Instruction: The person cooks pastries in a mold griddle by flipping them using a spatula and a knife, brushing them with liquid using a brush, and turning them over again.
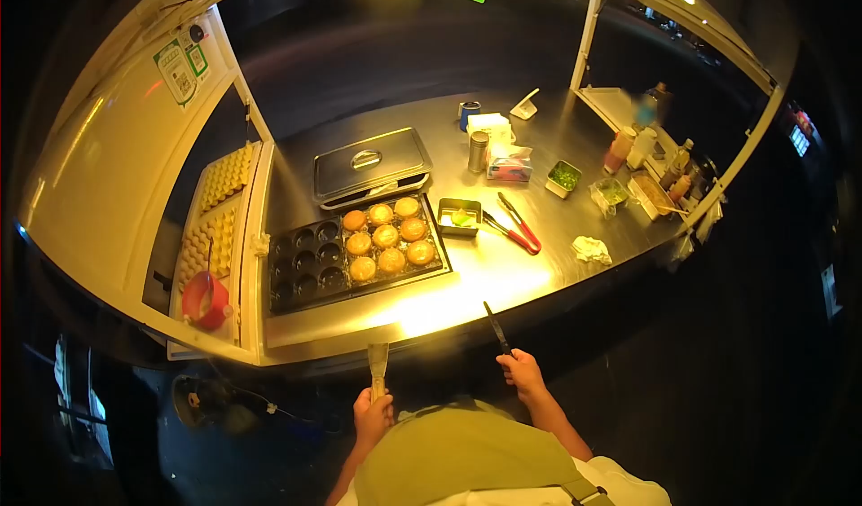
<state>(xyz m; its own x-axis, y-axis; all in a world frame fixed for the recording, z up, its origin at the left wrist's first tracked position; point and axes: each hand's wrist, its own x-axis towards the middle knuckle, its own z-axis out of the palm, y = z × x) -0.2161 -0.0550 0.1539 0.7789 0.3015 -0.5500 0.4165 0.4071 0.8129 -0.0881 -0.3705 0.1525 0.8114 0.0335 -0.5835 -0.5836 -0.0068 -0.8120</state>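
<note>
My left hand (373, 413) is closed round the handle of a flat scraper (378, 362), its wide blade pointing up toward the counter's front edge. My right hand (522, 371) grips a thin dark tool (496, 326) that looks like a narrow knife or spatula; its exact kind is unclear. Both hands are in front of the counter (485, 281), apart from each other. Beyond them lies a black griddle with round moulds (307, 259). Its right part holds several golden round cakes (386, 236), while the left moulds show dark.
Behind the griddle stands a lidded steel tray (372, 163). Red-handled tongs (516, 231) lie beside a small square pan (460, 218). A container of chopped greens (563, 177), a crumpled cloth (591, 249) and sauce bottles (620, 149) are on the right. Egg trays (211, 228) and a pink container (206, 302) sit left.
</note>
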